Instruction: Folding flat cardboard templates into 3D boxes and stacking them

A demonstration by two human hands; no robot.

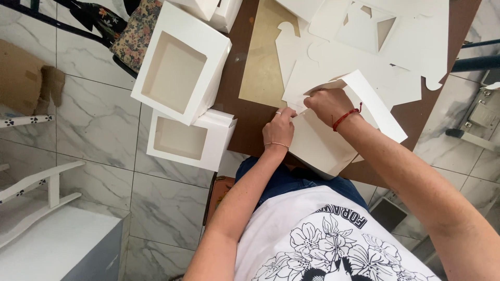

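Note:
A half-folded white cardboard box (317, 145) rests on the near edge of a brown table (239, 99). My left hand (279, 127), with a ring and a thin bracelet, pinches the box's left edge. My right hand (329, 104), a red cord at its wrist, grips the box's upper flap (372, 104) near the fold. Both hands meet at the same corner of the box.
Two finished white window boxes (182, 62) (190, 138) are stacked at the table's left edge. Flat white box blanks (375, 47) and a tan sheet (265, 57) cover the table top. A white shelf (47, 239) stands on the marble floor at left.

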